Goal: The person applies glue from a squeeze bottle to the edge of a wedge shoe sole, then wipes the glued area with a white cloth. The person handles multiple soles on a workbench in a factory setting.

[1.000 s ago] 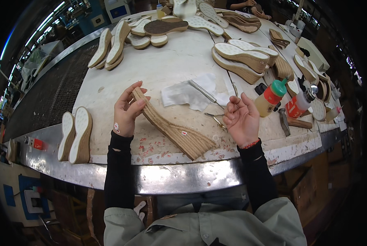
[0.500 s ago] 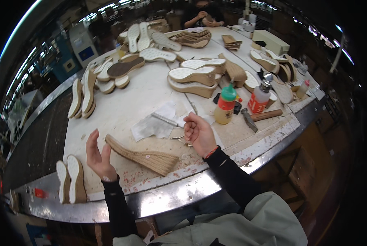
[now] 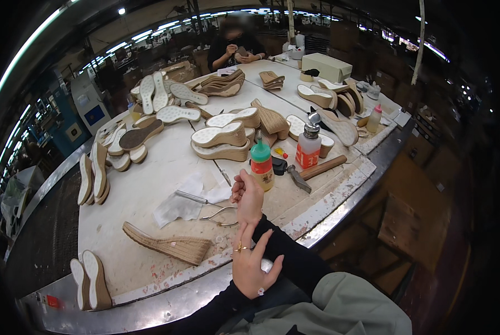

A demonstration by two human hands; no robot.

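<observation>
My left hand (image 3: 251,267) is hanging loose and spread over the table edge (image 3: 166,298), holding nothing. Right hand (image 3: 248,196) is curled up just above the metal pliers (image 3: 221,216), can't tell if it's pinching anything. The wedge sole (image 3: 169,242) lies on the table left of both hands.

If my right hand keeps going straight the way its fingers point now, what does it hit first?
Probably the green-capped orange bottle. The right hand points up and away across the table, and that bottle stands just beyond its fingertips, slightly to the right, though depth is hard to judge.
</observation>
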